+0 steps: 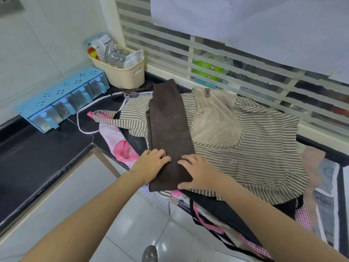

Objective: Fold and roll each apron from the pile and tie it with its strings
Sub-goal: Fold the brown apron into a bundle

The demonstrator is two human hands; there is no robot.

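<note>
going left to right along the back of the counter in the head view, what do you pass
blue spice rack → beige basket → folded brown apron → striped apron

At frame centre we see the left hand (151,164) and right hand (198,172) pressing a folded brown apron (168,127) atop the striped apron (264,144) on the bench (37,159).

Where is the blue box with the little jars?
The blue plastic spice rack stands on the black countertop at the left, against the white wall, beside the cream plastic basket.
</note>
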